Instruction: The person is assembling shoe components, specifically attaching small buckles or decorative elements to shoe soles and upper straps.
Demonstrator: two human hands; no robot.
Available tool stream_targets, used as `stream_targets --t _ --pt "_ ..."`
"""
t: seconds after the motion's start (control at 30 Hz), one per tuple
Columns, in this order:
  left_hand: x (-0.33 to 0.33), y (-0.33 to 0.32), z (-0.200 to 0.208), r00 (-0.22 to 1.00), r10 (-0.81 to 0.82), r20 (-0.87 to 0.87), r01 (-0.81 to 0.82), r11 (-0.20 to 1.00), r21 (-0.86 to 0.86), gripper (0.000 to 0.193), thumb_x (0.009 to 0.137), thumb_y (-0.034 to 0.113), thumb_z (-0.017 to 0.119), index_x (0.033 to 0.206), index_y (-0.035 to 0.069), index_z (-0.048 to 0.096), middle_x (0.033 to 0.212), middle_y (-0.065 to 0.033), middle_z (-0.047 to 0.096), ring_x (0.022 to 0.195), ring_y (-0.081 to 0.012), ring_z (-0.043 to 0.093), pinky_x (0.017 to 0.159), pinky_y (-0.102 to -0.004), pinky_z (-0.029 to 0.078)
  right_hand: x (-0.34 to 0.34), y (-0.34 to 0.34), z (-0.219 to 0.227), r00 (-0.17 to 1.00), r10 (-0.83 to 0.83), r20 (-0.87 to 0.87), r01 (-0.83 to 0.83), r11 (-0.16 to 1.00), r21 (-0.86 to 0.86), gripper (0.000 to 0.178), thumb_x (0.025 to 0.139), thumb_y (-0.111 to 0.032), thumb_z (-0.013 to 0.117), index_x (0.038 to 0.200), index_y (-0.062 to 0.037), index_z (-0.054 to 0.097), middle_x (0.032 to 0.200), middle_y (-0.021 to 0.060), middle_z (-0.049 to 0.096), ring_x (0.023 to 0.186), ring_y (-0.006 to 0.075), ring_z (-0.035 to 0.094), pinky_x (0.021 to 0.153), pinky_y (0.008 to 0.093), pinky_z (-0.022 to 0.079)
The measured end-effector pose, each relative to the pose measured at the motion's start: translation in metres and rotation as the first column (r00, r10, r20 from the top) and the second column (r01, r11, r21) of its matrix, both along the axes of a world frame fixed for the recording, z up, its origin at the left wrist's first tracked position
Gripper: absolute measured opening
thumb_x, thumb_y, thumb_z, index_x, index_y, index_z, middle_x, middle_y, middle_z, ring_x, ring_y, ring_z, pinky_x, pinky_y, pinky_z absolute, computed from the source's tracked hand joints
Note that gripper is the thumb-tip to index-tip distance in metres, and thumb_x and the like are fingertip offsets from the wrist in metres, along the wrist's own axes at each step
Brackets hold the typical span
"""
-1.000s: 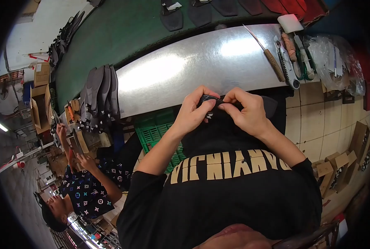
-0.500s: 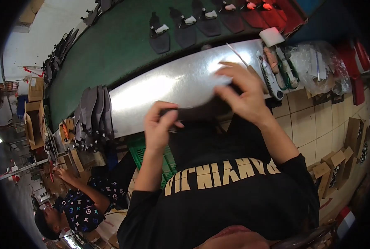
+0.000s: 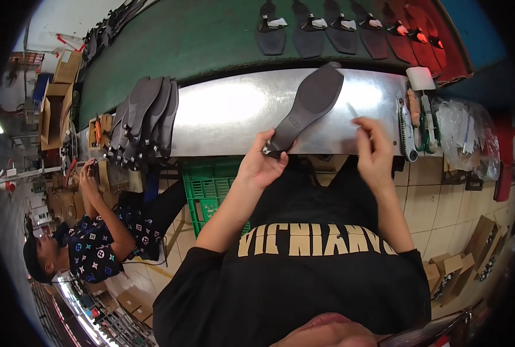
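My left hand (image 3: 262, 165) grips a dark sandal (image 3: 314, 95) by its narrow end, sole side up. The wide toe end points away to the right, over a shiny metal plate (image 3: 211, 110). A small pale bit shows at the toe's far edge; the straps underneath are hidden. To the right, my right hand (image 3: 376, 150) has its fingers bent together around a thin, pointed tool (image 3: 352, 109), apart from the sandal. The tool's tip is blurred and its handle is hidden by the hand.
Several dark sandals (image 3: 145, 110) are stacked at the plate's left end. More sandals with white pieces (image 3: 308, 32) line the green bench (image 3: 211, 37). A cutter (image 3: 406, 133), green-handled scissors (image 3: 428, 124) and a plastic bag (image 3: 465, 139) lie right. A co-worker (image 3: 110, 237) sits left.
My left hand has lifted the sandal out over the plate, sole up. My right hand has let go of it and taken the pointed tool from the plate. The view has shifted left.
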State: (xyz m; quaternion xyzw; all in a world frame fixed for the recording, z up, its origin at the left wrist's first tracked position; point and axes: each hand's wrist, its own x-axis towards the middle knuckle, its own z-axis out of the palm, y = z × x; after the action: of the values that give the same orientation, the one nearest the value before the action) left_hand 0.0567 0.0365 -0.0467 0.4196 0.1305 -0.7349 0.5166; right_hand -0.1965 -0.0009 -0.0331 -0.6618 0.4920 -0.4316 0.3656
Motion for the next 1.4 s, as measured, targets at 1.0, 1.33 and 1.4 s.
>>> stream_targets --t 1.0,1.33,1.4 --pt "-0.032 -0.004 0.013 0.546 0.397 0.738 0.294 0.734 -0.612 0.079 0.102 0.057 0.021 0.072 -0.002 0.062 0.071 -0.0085 0.064 0.064 -0.0139 0.058 0.066 -0.0247 0.046 0.043 0.036 0.003 0.406 -0.188 0.894 -0.778 0.442 0.446 0.037 0.1 -0.017 0.05 0.135 -0.0042 0.05 0.073 0.0024 0.049 0.05 0.0059 0.041 0.045 0.0177 0.034" --pt "-0.024 -0.001 0.025 0.54 0.342 0.769 0.351 0.739 -0.575 0.102 0.088 0.077 -0.003 0.071 -0.002 0.061 0.072 -0.0093 0.062 0.07 -0.0173 0.057 0.075 -0.0252 0.044 0.059 0.045 0.013 0.966 0.248 -0.07 -0.255 0.959 -0.127 0.017 0.082 0.005 0.061 0.099 0.0016 0.064 0.079 0.0139 0.064 0.064 0.0283 0.063 0.057 0.0326 0.05" --pt "-0.023 -0.001 0.027 0.608 0.299 0.736 0.291 0.778 -0.557 0.098 0.088 0.079 0.002 0.073 0.0 0.06 0.072 -0.0081 0.062 0.069 -0.0159 0.056 0.072 -0.0254 0.045 0.06 0.047 0.019 0.955 0.296 -0.035 -0.298 0.95 -0.092 0.019 0.082 0.008 0.059 0.099 0.0019 0.065 0.078 0.0135 0.064 0.063 0.0258 0.063 0.056 0.0309 0.049"
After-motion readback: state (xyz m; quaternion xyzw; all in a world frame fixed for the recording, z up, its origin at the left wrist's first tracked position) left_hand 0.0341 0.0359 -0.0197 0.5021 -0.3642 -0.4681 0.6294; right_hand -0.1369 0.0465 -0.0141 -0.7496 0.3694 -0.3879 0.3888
